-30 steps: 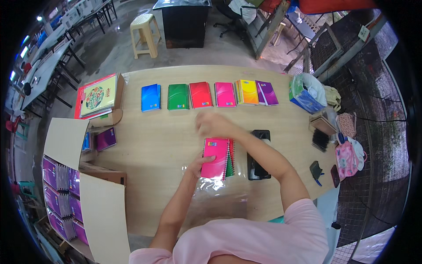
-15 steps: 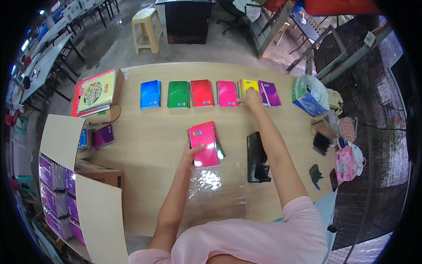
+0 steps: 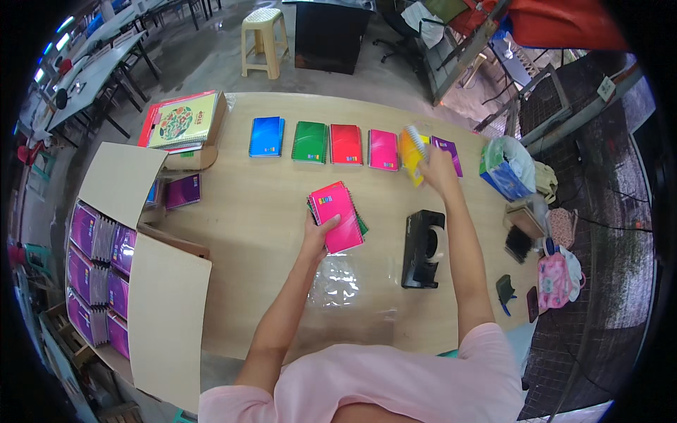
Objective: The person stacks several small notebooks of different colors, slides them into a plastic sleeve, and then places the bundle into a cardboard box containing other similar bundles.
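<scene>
My left hand (image 3: 319,234) is closed round a small stack of spiral notebooks with a pink notebook (image 3: 337,220) on top; red and green edges stick out beneath it. At the far right of the row, my right hand (image 3: 438,169) grips a yellow spiral notebook (image 3: 411,156), tilted and partly blurred. Beside that hand lies a purple notebook (image 3: 447,153), partly hidden by it. To the left in the same row lie another pink notebook (image 3: 383,150), a red notebook (image 3: 345,145), a green notebook (image 3: 309,142) and a blue notebook (image 3: 266,137).
A black tape dispenser (image 3: 420,250) stands right of centre, and clear plastic film (image 3: 337,283) lies near me. At left is an open carton (image 3: 169,310) of wrapped purple notebooks. Larger notebooks (image 3: 180,125) lie at the far left; a plastic bag (image 3: 509,166) sits at right.
My right hand has lifted the yellow notebook from the row and tilted it. My left hand still holds its stack, now turned slightly. The whole view has shifted a little.
</scene>
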The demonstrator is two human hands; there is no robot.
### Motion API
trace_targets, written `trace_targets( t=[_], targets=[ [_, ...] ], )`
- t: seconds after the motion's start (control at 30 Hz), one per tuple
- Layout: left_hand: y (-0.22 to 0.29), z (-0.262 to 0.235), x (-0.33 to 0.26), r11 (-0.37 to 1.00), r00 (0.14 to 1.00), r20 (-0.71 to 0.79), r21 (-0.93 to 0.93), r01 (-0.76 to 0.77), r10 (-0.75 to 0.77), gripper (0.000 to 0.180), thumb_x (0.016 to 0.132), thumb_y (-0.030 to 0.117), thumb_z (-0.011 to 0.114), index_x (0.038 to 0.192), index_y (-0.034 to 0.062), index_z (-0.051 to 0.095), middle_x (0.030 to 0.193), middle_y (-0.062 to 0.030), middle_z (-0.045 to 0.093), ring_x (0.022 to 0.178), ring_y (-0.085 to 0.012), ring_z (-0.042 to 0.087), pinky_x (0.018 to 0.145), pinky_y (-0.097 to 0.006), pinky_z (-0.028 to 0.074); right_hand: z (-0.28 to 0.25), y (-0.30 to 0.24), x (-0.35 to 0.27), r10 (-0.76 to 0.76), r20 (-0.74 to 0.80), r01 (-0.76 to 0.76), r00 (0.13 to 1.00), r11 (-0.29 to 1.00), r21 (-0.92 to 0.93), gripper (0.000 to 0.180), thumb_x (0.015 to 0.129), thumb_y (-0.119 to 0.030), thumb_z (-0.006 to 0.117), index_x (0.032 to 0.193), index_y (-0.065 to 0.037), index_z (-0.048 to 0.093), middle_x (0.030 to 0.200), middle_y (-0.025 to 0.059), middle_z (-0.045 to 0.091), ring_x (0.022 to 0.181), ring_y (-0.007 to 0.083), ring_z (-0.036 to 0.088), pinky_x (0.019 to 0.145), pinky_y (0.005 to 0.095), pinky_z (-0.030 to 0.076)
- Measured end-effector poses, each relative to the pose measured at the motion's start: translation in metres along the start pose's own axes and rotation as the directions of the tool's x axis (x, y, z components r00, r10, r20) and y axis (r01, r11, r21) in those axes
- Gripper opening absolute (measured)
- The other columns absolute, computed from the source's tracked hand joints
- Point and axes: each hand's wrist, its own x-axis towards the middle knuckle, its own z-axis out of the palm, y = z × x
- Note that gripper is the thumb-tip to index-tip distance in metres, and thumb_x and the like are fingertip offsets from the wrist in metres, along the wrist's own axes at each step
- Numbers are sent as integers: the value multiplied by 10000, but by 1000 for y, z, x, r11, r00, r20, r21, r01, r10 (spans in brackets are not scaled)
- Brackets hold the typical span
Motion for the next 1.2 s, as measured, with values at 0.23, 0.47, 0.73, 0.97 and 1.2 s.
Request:
trace_targets(
  t=[0.23, 0.47, 0.73, 0.97, 1.2],
  targets=[
    [-39, 24, -21, 903, 970, 222, -387, 185, -103, 488, 888, 228, 704, 1281, 79, 455, 1134, -97, 599, 1001, -224, 636, 891, -394, 557, 19, -123, -149, -126, 332, 171, 935, 979, -108, 547, 839, -113, 582, 1350, 30, 451, 910, 234, 655, 833, 389, 674, 679, 479, 554],
    [-49, -6, -47, 955, 969, 140, -186, 230, -206, 408, 862, 132, 638, 1232, 15, 512, 1120, -126, 633, 976, -268, 664, 823, -401, 573, -6, -89, -138, -121, 408, -81, 905, 893, 444, 383, 856, -407, 679, 1039, -74, 725, 902, 151, 712, 853, 233, 696, 783, 333, 533],
    [-53, 2, -26, 935, 949, 104, -168, 313, -299, 513, 792, 86, 684, 1247, 19, 458, 1116, -132, 602, 971, -275, 659, 847, -420, 573, 63, 162, 34, 369, -239, -410, 898, 899, -152, 588, 730, -405, 796, 1083, 36, 633, 1211, 250, 561, 1222, 388, 473, 934, 487, 467],
    [-40, -2, -6, 965, 965, 84, -65, 256, -250, 482, 790, 96, 671, 1226, -2, 492, 1089, -126, 620, 957, -260, 662, 817, -406, 576, 83, 155, 73, 355, 53, -332, 933, 910, -248, 535, 708, -401, 823, 996, 24, 672, 1058, 206, 665, 1095, 354, 604, 965, 458, 485],
    [-36, 20, -6, 968, 974, 75, -121, 221, -213, 443, 796, 40, 668, 1204, 11, 500, 1076, -112, 623, 965, -235, 656, 845, -368, 553, 74, 158, 69, 279, 64, -248, 958, 920, -304, 489, 642, -319, 864, 939, 19, 674, 991, 247, 687, 969, 367, 670, 851, 451, 542]
  ],
)
